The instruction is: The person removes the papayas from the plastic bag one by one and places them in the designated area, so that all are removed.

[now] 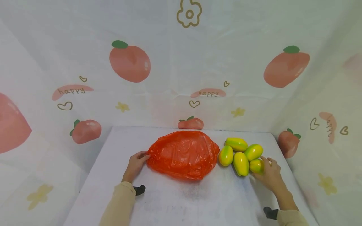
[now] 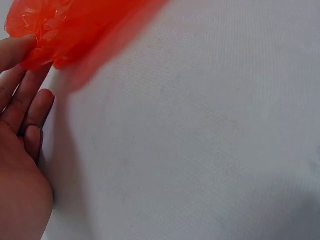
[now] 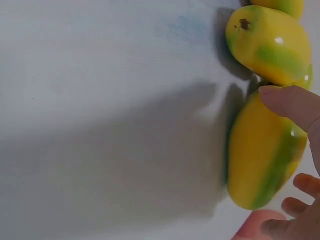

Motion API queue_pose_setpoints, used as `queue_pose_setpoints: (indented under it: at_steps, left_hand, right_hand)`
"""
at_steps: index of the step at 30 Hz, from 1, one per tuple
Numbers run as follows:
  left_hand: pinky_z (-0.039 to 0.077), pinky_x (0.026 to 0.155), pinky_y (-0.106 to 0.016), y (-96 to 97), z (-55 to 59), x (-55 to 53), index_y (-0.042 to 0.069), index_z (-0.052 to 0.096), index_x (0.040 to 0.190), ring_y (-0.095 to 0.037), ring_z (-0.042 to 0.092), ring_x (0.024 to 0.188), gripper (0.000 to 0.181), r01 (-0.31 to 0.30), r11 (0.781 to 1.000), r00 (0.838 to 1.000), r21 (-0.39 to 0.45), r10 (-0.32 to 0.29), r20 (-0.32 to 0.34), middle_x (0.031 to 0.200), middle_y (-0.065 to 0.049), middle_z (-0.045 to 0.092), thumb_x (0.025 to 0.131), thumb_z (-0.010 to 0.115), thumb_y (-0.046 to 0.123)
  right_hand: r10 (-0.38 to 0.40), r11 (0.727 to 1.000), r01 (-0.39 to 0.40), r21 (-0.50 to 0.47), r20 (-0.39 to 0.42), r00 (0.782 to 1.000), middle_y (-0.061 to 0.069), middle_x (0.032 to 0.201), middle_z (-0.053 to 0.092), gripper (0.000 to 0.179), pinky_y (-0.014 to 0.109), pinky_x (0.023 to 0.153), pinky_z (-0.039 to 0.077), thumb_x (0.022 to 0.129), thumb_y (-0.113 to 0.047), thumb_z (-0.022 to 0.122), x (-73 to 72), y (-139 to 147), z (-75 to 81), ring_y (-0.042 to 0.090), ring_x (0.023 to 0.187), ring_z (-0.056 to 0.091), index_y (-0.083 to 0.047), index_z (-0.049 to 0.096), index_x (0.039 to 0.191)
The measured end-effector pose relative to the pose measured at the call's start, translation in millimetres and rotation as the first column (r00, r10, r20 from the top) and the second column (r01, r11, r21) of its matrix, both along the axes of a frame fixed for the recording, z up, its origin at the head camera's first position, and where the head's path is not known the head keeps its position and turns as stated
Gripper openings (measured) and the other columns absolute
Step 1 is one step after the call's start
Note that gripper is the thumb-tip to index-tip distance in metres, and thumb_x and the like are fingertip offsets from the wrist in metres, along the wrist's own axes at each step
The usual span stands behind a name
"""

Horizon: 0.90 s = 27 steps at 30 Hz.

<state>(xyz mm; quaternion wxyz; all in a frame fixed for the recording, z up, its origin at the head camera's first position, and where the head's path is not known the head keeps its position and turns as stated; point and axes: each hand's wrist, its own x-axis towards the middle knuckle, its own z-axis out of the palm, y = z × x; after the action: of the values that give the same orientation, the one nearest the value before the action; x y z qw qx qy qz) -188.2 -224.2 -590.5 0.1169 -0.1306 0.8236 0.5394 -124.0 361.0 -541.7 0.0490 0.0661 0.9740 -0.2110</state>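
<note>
A red plastic bag point(image 1: 183, 153) lies spread on the white table, its mouth side not clearly shown. My left hand point(image 1: 136, 164) pinches the bag's left end between thumb and fingers; in the left wrist view the gathered film point(image 2: 42, 50) shows there. Right of the bag sit several yellow-green papayas in a close group. My right hand point(image 1: 270, 175) is at the rightmost papaya point(image 1: 256, 166), with thumb and fingers around it. From the right wrist, the thumb point(image 3: 290, 102) lies against that papaya point(image 3: 260, 155), and another papaya point(image 3: 270, 45) sits just beyond.
The white table point(image 1: 175, 204) meets a printed cloth backdrop point(image 1: 169, 62) at its back and sides. Other papayas, such as the front one point(image 1: 241, 164) and the leftmost one point(image 1: 226, 155), stand between the bag and my right hand.
</note>
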Motion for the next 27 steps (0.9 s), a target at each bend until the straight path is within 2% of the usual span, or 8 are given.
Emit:
queue_pose_setpoints:
  at_steps: [5, 8, 12, 15, 17, 21, 24, 27]
  left_hand:
    - [0.040, 0.119, -0.056, -4.4, 5.4, -2.7, 0.016, 0.058, 0.144, -0.032, 0.052, 0.138, 0.057, 0.029, 1.000, 1.000, -0.007, -0.029, 0.010, 0.146, -0.011, 0.060, 0.098, 0.062, 0.050]
    - [0.036, 0.120, -0.060, -8.6, 10.6, -6.4, 0.017, 0.057, 0.144, -0.033, 0.049, 0.141, 0.061, 0.037, 0.999, 0.998, -0.017, -0.036, 0.042, 0.149, -0.011, 0.058, 0.097, 0.061, 0.055]
    - [0.033, 0.121, -0.063, -11.3, 18.6, -13.1, 0.017, 0.055, 0.146, -0.036, 0.044, 0.143, 0.063, 0.032, 0.999, 0.997, -0.024, -0.030, 0.077, 0.152, -0.012, 0.054, 0.097, 0.060, 0.056]
    - [0.034, 0.121, -0.063, -10.8, 26.4, -17.5, 0.014, 0.053, 0.147, -0.037, 0.043, 0.144, 0.062, 0.042, 0.998, 0.997, -0.044, -0.039, 0.072, 0.153, -0.015, 0.052, 0.099, 0.058, 0.052]
    - [0.035, 0.121, -0.062, -10.0, 32.8, -21.0, 0.013, 0.052, 0.148, -0.038, 0.042, 0.144, 0.061, 0.054, 0.996, 0.997, -0.067, -0.050, 0.062, 0.154, -0.016, 0.051, 0.100, 0.056, 0.050]
    - [0.039, 0.118, -0.061, -8.8, 48.5, -29.2, 0.013, 0.051, 0.149, -0.038, 0.045, 0.142, 0.060, 0.081, 0.987, 0.996, -0.137, -0.077, 0.040, 0.153, -0.016, 0.051, 0.101, 0.054, 0.050]
    - [0.042, 0.116, -0.059, -7.0, 64.8, -35.9, 0.014, 0.049, 0.150, -0.038, 0.049, 0.138, 0.063, 0.098, 0.981, 0.995, -0.168, -0.097, 0.018, 0.152, -0.016, 0.052, 0.101, 0.053, 0.053]
    - [0.044, 0.115, -0.058, -0.6, 85.5, -41.8, 0.015, 0.047, 0.152, -0.037, 0.048, 0.139, 0.067, 0.114, 0.977, 0.993, -0.180, -0.119, -0.014, 0.152, -0.015, 0.051, 0.100, 0.053, 0.057]
  right_hand:
    - [0.065, 0.998, -0.064, 0.019, -0.048, 0.997, 0.045, 0.150, 0.017, 0.095, 0.083, 0.095, 0.038, 0.083, -0.033, 0.081, -4.9, 3.7, 17.3, 0.067, 0.129, 0.023, 0.005, 0.027, 0.151]
    - [0.116, 0.993, -0.111, 0.043, -0.129, 0.985, 0.046, 0.148, 0.019, 0.092, 0.084, 0.095, 0.035, 0.084, -0.031, 0.079, -11.5, 3.5, 30.8, 0.067, 0.129, 0.023, 0.006, 0.027, 0.151]
    - [0.172, 0.985, -0.159, 0.067, -0.288, 0.942, 0.047, 0.144, 0.029, 0.085, 0.083, 0.103, 0.026, 0.084, -0.025, 0.078, -22.5, -2.8, 47.0, 0.064, 0.131, 0.026, 0.010, 0.034, 0.147]
    - [0.188, 0.982, -0.173, 0.075, -0.349, 0.918, 0.045, 0.144, 0.033, 0.082, 0.082, 0.106, 0.022, 0.084, -0.022, 0.078, -29.5, -11.2, 57.0, 0.062, 0.131, 0.028, 0.010, 0.036, 0.146]
    - [0.195, 0.981, -0.178, 0.080, -0.355, 0.914, 0.045, 0.145, 0.033, 0.081, 0.082, 0.108, 0.023, 0.085, -0.022, 0.078, -32.7, -17.3, 62.8, 0.062, 0.131, 0.028, 0.009, 0.036, 0.147]
    - [0.202, 0.979, -0.182, 0.090, -0.331, 0.922, 0.043, 0.148, 0.031, 0.080, 0.082, 0.106, 0.029, 0.088, -0.023, 0.076, -35.6, -28.8, 73.8, 0.062, 0.133, 0.029, 0.006, 0.034, 0.149]
    - [0.201, 0.979, -0.177, 0.104, -0.316, 0.927, 0.041, 0.150, 0.029, 0.079, 0.082, 0.102, 0.034, 0.090, -0.025, 0.075, -37.2, -37.3, 82.0, 0.062, 0.133, 0.029, 0.005, 0.033, 0.151]
    - [0.211, 0.977, -0.184, 0.112, -0.329, 0.920, 0.039, 0.150, 0.031, 0.081, 0.080, 0.103, 0.035, 0.090, -0.028, 0.076, -40.1, -45.7, 89.2, 0.061, 0.133, 0.031, 0.005, 0.034, 0.151]
